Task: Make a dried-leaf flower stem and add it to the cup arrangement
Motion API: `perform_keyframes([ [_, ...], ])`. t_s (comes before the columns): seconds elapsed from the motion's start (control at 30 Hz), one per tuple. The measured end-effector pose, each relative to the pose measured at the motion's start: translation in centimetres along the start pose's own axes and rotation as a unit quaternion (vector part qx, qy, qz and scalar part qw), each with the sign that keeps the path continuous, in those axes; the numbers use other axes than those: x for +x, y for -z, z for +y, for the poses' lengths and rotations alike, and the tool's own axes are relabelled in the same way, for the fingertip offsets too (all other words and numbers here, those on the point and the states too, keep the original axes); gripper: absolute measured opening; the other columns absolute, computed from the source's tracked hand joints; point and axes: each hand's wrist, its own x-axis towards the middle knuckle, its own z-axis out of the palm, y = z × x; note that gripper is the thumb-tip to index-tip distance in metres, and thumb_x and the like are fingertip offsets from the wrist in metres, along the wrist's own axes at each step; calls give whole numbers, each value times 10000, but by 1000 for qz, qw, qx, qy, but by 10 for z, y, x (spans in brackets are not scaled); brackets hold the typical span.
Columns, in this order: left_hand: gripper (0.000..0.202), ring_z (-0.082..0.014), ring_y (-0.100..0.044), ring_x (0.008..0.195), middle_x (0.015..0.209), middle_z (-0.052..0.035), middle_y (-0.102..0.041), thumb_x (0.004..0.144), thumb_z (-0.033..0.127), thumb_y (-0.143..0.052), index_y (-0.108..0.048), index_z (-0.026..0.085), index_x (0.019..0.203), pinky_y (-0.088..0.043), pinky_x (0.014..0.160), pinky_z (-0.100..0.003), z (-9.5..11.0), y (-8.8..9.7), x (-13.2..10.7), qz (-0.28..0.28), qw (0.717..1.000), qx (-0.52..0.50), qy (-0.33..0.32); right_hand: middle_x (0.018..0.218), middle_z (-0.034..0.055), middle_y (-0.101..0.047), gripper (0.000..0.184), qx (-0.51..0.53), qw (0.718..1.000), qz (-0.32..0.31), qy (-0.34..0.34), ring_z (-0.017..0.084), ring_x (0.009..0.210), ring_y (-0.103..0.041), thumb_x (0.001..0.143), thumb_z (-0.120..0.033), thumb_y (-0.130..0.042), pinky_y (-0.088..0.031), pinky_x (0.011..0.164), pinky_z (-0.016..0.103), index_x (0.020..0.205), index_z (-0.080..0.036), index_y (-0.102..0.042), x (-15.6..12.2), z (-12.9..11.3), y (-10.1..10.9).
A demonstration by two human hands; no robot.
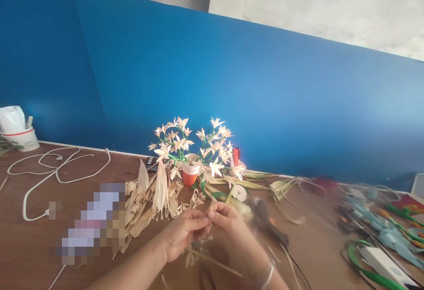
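My left hand and my right hand meet over the table, fingertips pinched together. Whatever they pinch is too small to make out, perhaps a thin pale strip. Just beyond them, handmade cream flowers on green stems rise from an orange and white pot. Dried corn husks lie in a pile to the left of my hands. Close to my right hand rests a dark glue gun with a cord. Below the hands are a thin straw-coloured stalk and husk scraps.
A white cable coils at left, near a pixelated, phone-like object. A white tub stands at the far left. Ribbons, cords and a white power strip crowd the right. The blue panel borders the table's back.
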Motion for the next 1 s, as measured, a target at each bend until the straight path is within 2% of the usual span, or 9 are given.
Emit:
perform_keyframes([
  [0.07, 214, -63, -488, 529, 557, 5, -590, 661, 267, -784, -651, 107, 611, -361, 567, -190, 1, -1, -1, -27, 1000, -3, 5, 529, -14, -597, 318, 2, 1000, -9, -3, 113, 497, -559, 652, -392, -793, -412, 507, 218, 634, -156, -580, 0, 2, 1],
  [0.13, 211, -69, -505, 546, 576, -1, -608, 663, 278, -777, -655, 109, 630, -373, 580, -190, 3, -4, -3, -19, 1000, 6, 3, 513, -15, -593, 323, 6, 1000, -3, 3, 121, 488, -558, 666, -414, -778, -417, 504, 229, 639, -163, -577, 0, 4, 1],
  [0.33, 184, -139, -599, 668, 679, -18, -693, 675, 306, -722, -661, 149, 745, -434, 654, -233, 7, -15, -7, 107, 979, 156, -75, 507, -13, -586, 324, -61, 993, 80, 55, 112, 483, -518, 666, -424, -766, -399, 493, 228, 609, -161, -585, 1, 1, -2],
  [0.43, 136, -173, -617, 676, 679, -24, -692, 689, 296, -664, -651, 163, 715, -458, 655, -264, 7, -19, -7, 157, 948, 248, -123, 522, -24, -563, 331, -90, 986, 124, 66, 94, 495, -481, 626, -414, -788, -377, 494, 214, 589, -151, -591, 1, 2, -3],
  [0.57, 139, -192, -623, 681, 697, -37, -695, 740, 269, -576, -673, 174, 711, -466, 656, -278, 5, -19, -7, 195, 881, 384, -193, 535, -35, -536, 342, -103, 980, 154, 71, 82, 499, -438, 630, -433, -775, -345, 487, 207, 599, -147, -589, 3, 7, -3],
  [0.67, 159, -188, -626, 673, 698, -32, -697, 765, 260, -544, -678, 186, 718, -466, 650, -273, 1, -16, -8, 208, 845, 437, -229, 547, -29, -546, 345, -103, 979, 159, 77, 84, 511, -440, 632, -447, -768, -341, 495, 207, 612, -145, -603, 3, 10, -4],
  [0.77, 172, -188, -628, 662, 691, -31, -700, 775, 258, -532, -679, 190, 715, -463, 644, -274, -2, -14, -8, 219, 824, 461, -246, 536, -25, -548, 357, -101, 979, 158, 84, 86, 515, -444, 618, -455, -775, -340, 499, 208, 589, -142, -606, 3, 11, -6],
  [0.83, 189, -187, -626, 648, 683, -32, -700, 784, 263, -522, -678, 188, 707, -465, 634, -271, -2, -14, -8, 218, 828, 451, -251, 530, -23, -551, 356, -97, 980, 155, 82, 88, 506, -448, 629, -461, -767, -340, 493, 211, 590, -147, -605, 4, 12, -7],
  [1.0, 185, -210, -650, 691, 717, -50, -719, 780, 297, -571, -701, 175, 733, -493, 656, -277, -2, -15, -7, 193, 883, 368, -218, 566, -15, -575, 309, -5, 990, 123, 65, 100, 521, -488, 650, -421, -775, -370, 511, 220, 625, -162, -608, 4, 16, -8],
])
